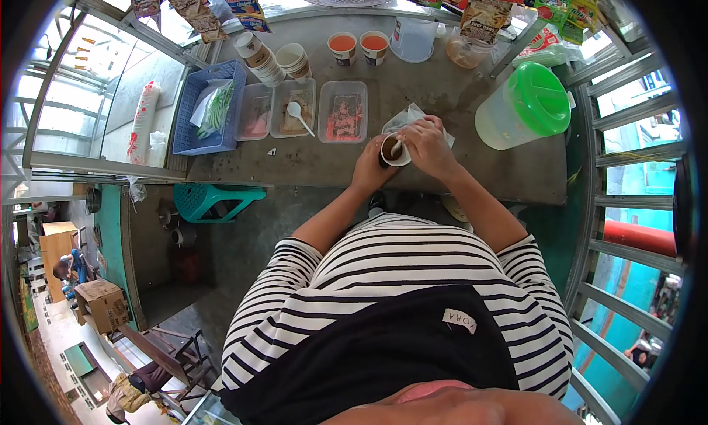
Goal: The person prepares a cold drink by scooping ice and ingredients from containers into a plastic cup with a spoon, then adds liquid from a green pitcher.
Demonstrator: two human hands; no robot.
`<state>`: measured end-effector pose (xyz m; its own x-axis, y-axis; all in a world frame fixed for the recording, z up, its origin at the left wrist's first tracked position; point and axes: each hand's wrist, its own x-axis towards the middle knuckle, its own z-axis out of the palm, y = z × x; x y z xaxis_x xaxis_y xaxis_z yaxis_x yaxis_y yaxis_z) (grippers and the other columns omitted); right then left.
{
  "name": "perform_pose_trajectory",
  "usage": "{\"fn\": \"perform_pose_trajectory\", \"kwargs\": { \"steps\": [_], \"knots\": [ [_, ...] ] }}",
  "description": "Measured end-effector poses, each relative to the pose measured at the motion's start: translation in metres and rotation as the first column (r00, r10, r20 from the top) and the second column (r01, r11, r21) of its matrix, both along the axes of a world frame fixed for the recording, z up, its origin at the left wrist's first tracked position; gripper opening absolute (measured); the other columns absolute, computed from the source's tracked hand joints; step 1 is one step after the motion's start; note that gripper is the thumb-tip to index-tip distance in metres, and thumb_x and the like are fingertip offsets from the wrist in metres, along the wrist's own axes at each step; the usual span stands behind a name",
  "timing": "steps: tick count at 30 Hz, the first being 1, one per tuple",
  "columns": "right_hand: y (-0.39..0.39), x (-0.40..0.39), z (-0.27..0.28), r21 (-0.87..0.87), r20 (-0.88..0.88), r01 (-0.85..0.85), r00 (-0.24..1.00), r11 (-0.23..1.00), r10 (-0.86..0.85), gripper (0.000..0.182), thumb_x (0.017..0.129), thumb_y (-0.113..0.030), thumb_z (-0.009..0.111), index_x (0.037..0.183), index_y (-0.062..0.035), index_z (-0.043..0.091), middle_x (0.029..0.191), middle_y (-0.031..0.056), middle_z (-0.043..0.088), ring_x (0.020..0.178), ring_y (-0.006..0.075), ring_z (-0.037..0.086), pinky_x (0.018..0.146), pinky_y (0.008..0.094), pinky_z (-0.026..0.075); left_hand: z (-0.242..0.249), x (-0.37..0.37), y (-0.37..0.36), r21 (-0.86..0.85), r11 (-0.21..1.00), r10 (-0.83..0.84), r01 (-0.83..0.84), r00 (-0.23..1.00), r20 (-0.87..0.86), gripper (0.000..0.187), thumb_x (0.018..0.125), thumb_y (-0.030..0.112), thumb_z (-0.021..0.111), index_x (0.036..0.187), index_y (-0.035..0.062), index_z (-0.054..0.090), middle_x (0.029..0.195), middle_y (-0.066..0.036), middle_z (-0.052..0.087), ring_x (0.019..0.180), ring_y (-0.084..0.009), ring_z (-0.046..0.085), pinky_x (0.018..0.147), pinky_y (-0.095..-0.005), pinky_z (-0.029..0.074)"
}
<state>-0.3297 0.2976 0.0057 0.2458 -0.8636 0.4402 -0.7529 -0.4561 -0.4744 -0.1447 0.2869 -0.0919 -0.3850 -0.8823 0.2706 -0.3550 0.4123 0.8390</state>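
A paper cup point(405, 159) with dark brown contents stands near the front of the counter. My left hand point(371, 165) is closed around its left side. Above the cup my right hand point(429, 146) is closed on a pale spoon point(396, 148), whose lower part dips into the brown contents. The spoon's upper end is hidden by my fingers. Just behind my hands lies a crumpled clear plastic bag point(404, 118), partly covered by the right hand.
Three clear tubs of powder, one a pink tub point(344, 139), sit left of my hands; a white spoon point(296, 112) lies in the middle one. Behind are two cups of orange drink point(342, 43). A green-lidded jug point(509, 119) stands right, a blue basket point(179, 123) left.
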Motion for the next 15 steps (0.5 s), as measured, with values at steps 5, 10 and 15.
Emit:
{"fn": "perform_pose_trajectory", "kwargs": {
  "steps": [5, 10, 15],
  "knots": [
    [-0.0006, -0.0004, 0.0032, 0.042, -0.037, -0.007, 0.999, 0.999, 0.008, 0.008, 0.093, -0.013, 0.062, 0.094, -0.0076, 0.067, 0.092, 0.0061, 0.07, 0.096, 0.0229, 0.066, 0.103, 0.0478, 0.036, 0.0013, 0.0001, -0.0007, -0.015, 1.0, -0.001, 0.002, 1.0, 0.009, 0.071, 0.07, 0.012, 0.08, 0.133, 0.0081, 0.049, 0.133, -0.016, 0.057, 0.124, -0.037, 0.055, 0.103, -0.0429, 0.047],
    [0.001, 0.0029, -0.0024, 0.058, 0.04, -0.017, 0.999, 0.998, 0.015, 0.007, 0.093, -0.013, 0.061, 0.091, -0.0071, 0.066, 0.09, 0.007, 0.07, 0.094, 0.0244, 0.065, 0.103, 0.0483, 0.036, 0.0015, -0.0002, -0.001, 0.003, 1.0, -0.006, 0.006, 1.0, -0.003, 0.07, 0.07, 0.012, 0.08, 0.133, 0.008, 0.049, 0.132, -0.016, 0.057, 0.124, -0.0374, 0.055, 0.103, -0.0431, 0.047],
    [-0.0068, -0.0024, -0.0039, 0.003, 0.015, 0.012, 1.0, 1.0, -0.012, 0.008, 0.092, -0.016, 0.061, 0.092, -0.0093, 0.067, 0.086, 0.0061, 0.07, 0.094, 0.0239, 0.066, 0.102, 0.0479, 0.035, 0.0007, -0.0001, -0.0017, -0.058, 0.998, -0.019, 0.018, 1.0, -0.016, 0.07, 0.069, 0.011, 0.08, 0.132, 0.008, 0.05, 0.131, -0.017, 0.058, 0.122, -0.0378, 0.055, 0.102, -0.0431, 0.047]
  ]
}}
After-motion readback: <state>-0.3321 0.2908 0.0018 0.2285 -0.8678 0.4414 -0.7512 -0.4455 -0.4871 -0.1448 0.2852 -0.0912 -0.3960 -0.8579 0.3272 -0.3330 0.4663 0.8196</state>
